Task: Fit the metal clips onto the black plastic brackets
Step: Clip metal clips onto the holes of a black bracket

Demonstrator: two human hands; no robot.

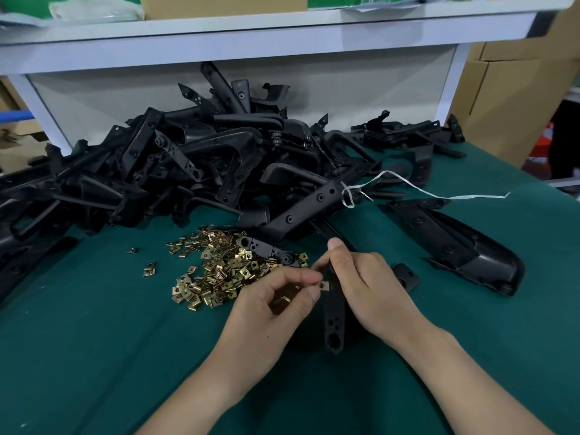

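Metal clip [323, 286] pinched by left hand [276, 304] against bracket [335, 321] in right hand [367, 284].

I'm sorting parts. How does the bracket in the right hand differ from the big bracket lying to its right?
The held bracket is a slim flat strip with holes; the big bracket is wider with a bulging end. The held one is gripped by the right hand; the big one lies untouched on the cloth. Both are black.

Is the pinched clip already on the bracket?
Not fully on. The left hand pinches the clip at the edge of the bracket held by the right hand.
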